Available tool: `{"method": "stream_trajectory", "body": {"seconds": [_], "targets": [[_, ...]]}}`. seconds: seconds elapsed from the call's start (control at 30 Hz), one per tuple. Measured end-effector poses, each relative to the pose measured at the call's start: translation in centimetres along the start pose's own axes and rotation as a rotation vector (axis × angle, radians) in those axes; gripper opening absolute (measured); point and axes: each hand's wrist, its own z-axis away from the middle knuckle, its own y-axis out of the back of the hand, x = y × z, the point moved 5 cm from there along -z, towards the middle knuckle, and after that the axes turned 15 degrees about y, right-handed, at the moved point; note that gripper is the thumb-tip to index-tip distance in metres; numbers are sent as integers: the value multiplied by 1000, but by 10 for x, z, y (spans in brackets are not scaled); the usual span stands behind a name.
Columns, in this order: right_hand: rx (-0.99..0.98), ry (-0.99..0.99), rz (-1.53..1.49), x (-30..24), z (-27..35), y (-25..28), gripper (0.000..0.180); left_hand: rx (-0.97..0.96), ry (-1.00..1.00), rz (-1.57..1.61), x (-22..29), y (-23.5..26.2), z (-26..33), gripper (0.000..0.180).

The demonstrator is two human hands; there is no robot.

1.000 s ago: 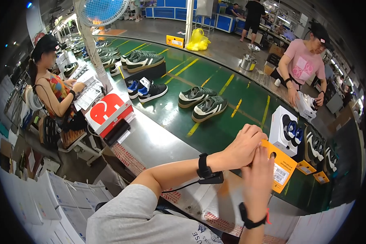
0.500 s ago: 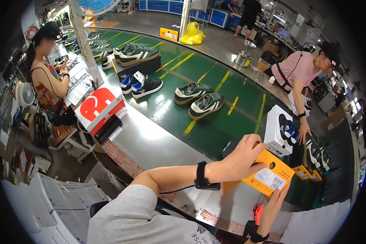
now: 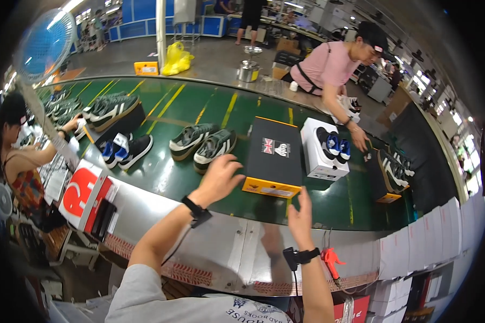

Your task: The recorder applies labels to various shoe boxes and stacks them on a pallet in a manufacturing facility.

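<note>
Head view: the inside of the closed black shoebox (image 3: 275,156) with the orange side is hidden, and its base, set on the green belt (image 3: 164,175), cannot be seen. At its near left corner the left hand (image 3: 217,183) is held with its grip spread; at its near right corner the right hand (image 3: 300,218) is held with its grip open, thumb parted from raised fingers. Whether it is touched by either hand cannot be told. Far left of the shoebox, a co-worker (image 3: 24,167) is cut off by the view's dark rim and crossed by a slanting pole (image 3: 43,118). To its right, a pink-shirted person's arm (image 3: 337,107) is stretched down, but what is met by the fingers is hard to make out. The shoebox is flanked closely on its left by green shoes (image 3: 215,149) and on its right by a white box (image 3: 328,171) bearing black-and-blue shoes (image 3: 334,146). Farther left of it, black shoes (image 3: 138,153) and a red-and-white box (image 3: 80,192) are placed; nearer than it, a red tool (image 3: 331,259) is seen by the steel bench (image 3: 221,242).
</note>
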Motion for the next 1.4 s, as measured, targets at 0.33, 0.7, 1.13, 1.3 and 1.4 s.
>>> {"method": "stream_trajectory", "body": {"seconds": [0.33, 0.7, 1.13, 1.3, 1.4], "targets": [[-339, 63, 250, 15, -32, -78, 65, -82, 254, -652, -152, 43, -28, 46], [-195, -49, -104, 9, 30, -32, 52, -680, 374, -605, -156, 36, -37, 66], [-67, -126, 50, -36, 212, 13, 35, -259, 425, -42, -4, -12, -141, 71], [-46, -143, -21, -37, 209, 36, 35, -379, 89, -424, 64, -79, -144, 69], [142, -447, -281, -31, 219, 90, 33, -524, 19, -520, 72, -114, -145, 70]]}}
